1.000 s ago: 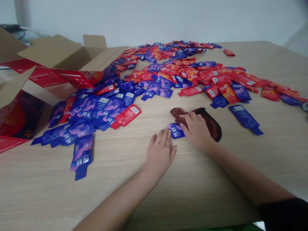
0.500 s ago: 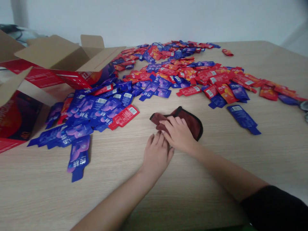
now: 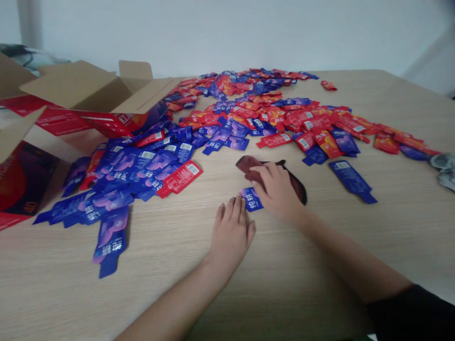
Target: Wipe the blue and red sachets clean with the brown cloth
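Note:
My left hand (image 3: 232, 232) lies palm down on the table, its fingertips on the left end of a blue packet (image 3: 253, 199). My right hand (image 3: 277, 189) is closed on a dark maroon cloth (image 3: 243, 165) with black edging, just above and to the right of that packet. The cloth sticks out to both sides of my right hand. Part of the blue packet is hidden under or behind my right hand.
Blue packets (image 3: 122, 166) and one red packet (image 3: 181, 178) lie at the left, beside open cardboard boxes (image 3: 33, 177). Mixed red and blue packets (image 3: 298, 116) spread across the back. A single blue packet (image 3: 351, 180) lies to the right.
My right hand and the cloth have moved right, and a blue packet now shows between my hands. My left hand has stayed nearly in place. The view has shifted slightly.

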Action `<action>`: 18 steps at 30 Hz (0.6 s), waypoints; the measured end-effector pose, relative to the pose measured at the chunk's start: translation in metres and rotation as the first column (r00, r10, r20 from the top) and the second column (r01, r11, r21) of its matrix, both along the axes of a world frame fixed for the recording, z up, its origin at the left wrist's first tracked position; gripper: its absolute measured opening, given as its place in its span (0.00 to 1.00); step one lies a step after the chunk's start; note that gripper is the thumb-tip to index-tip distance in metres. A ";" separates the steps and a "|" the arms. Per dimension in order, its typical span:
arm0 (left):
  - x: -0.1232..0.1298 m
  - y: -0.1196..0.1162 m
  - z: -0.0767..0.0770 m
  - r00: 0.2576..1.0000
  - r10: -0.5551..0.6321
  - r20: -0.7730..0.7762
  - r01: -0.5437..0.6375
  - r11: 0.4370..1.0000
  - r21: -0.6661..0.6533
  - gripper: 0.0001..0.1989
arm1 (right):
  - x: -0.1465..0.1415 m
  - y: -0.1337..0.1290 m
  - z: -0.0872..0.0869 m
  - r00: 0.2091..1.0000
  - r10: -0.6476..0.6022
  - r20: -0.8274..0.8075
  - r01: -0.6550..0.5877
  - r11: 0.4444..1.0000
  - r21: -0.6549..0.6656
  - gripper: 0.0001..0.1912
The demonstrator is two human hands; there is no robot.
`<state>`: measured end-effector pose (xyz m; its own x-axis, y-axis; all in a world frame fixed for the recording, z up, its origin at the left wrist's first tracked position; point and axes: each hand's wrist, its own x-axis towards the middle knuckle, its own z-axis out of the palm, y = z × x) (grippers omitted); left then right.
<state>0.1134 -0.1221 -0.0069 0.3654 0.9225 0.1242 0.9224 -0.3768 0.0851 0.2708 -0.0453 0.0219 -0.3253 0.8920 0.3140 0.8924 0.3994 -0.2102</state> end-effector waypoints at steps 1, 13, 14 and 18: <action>0.000 0.000 0.000 1.000 0.002 -0.005 -0.002 1.000 0.003 0.26 | -0.011 -0.002 -0.001 0.998 0.067 0.012 -0.067 0.998 -0.006 0.18; -0.006 0.001 0.001 0.999 -0.029 0.029 0.030 0.999 -0.019 0.27 | 0.049 0.001 -0.021 0.977 -0.189 0.101 0.195 0.979 -0.052 0.16; -0.005 0.001 0.000 0.999 -0.028 0.025 0.028 0.999 -0.016 0.27 | 0.049 0.002 -0.017 0.976 -0.194 0.096 0.199 0.979 -0.049 0.16; -0.003 0.001 0.001 1.000 -0.018 0.021 0.018 1.000 0.000 0.27 | 0.018 -0.001 0.002 0.993 -0.107 -0.040 0.108 0.994 0.018 0.16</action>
